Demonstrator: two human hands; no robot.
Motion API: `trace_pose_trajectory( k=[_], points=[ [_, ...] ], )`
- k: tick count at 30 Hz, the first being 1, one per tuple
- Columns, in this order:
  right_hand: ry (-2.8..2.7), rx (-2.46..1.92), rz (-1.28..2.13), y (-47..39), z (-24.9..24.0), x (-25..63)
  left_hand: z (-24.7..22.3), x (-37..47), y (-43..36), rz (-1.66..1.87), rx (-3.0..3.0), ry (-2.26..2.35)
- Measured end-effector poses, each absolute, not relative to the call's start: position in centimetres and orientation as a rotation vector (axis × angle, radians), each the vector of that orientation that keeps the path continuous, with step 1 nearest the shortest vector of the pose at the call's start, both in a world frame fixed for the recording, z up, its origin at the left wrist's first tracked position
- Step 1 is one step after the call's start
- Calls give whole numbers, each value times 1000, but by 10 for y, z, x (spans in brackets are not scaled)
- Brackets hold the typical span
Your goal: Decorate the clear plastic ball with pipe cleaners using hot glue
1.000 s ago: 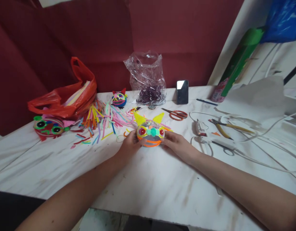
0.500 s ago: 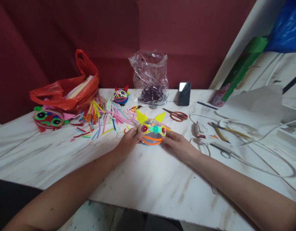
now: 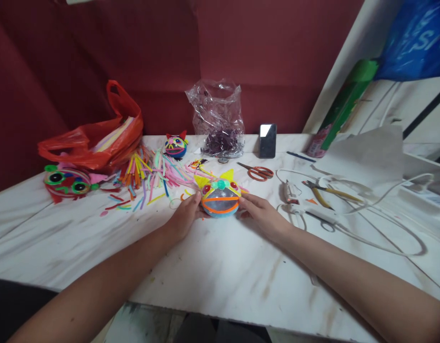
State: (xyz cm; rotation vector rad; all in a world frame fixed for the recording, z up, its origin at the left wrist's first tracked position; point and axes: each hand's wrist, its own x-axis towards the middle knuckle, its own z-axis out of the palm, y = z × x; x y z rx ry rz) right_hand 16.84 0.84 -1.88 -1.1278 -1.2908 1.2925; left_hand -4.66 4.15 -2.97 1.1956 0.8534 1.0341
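Note:
A round clear craft ball decorated as an animal face [image 3: 221,199] sits between my two hands, low over the marble-patterned table [image 3: 212,281]. It has yellow ears, red eyes, a green nose, an orange mouth outline and a light blue base. My left hand [image 3: 187,212] grips its left side, fingers partly hidden behind it. On the other side my right hand [image 3: 260,212] holds it with thumb and fingers. Just behind the ball lie orange-handled scissors [image 3: 257,172]. Cut pipe cleaners [image 3: 162,171] are heaped to its left.
At the left are a red plastic bag [image 3: 116,143] and a striped animal craft [image 3: 67,182]. A smaller face ball [image 3: 176,146], a clear bag [image 3: 220,124] and a phone [image 3: 267,141] stand behind. A glue gun [image 3: 292,192], pliers [image 3: 323,193] and looping white cable [image 3: 384,245] lie right.
The face ball has tilted back between my hands, so its mouth and blue base show more. My view has shifted slightly to the right. Both hands keep their hold.

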Motion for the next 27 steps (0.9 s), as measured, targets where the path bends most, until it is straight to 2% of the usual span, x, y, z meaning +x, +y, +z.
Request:
trace_pose_trajectory(
  k=[7, 27],
  points=[
    [-1110, -1009, 1458, 10, -23, 168, -25, -48, 41, 1073, 1161, 862],
    [-1141, -1080, 1451, 11, -27, 169, -28, -46, 42, 1075, 1346, 937]
  ],
)
